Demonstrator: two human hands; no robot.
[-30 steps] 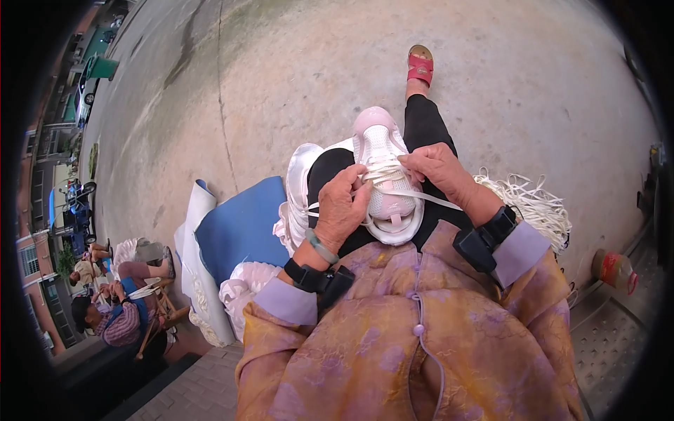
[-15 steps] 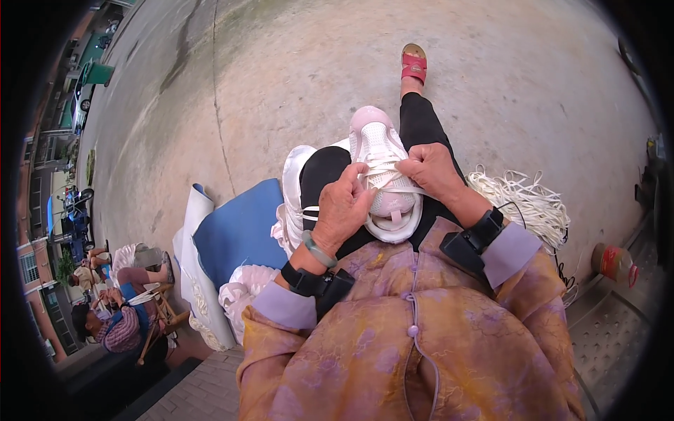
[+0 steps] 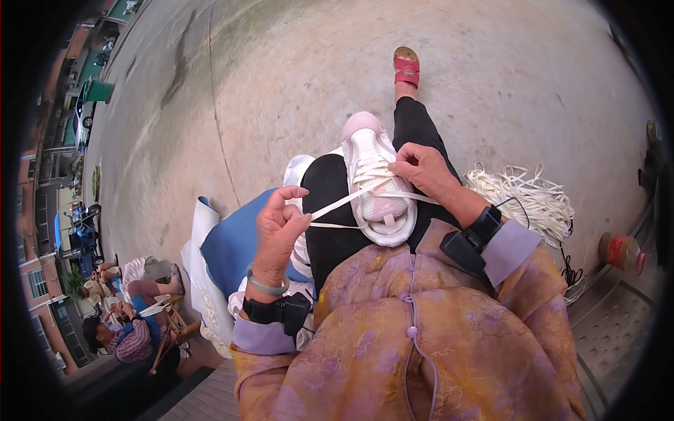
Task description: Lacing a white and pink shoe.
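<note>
Pink-and-white sneaker (image 3: 382, 205) lies across black trousers (image 3: 326, 179), between the fingers; the left hand (image 3: 279, 228) clamps a taut white lace (image 3: 344, 204); the right hand (image 3: 425, 172) pinches the lacing (image 3: 371, 170); concrete ground (image 3: 295, 84) spreads beyond; people (image 3: 133, 340) sit at left.

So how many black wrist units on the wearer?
2: left unit, strapped on behind the left hand; right unit, strapped on behind the right hand.
</note>
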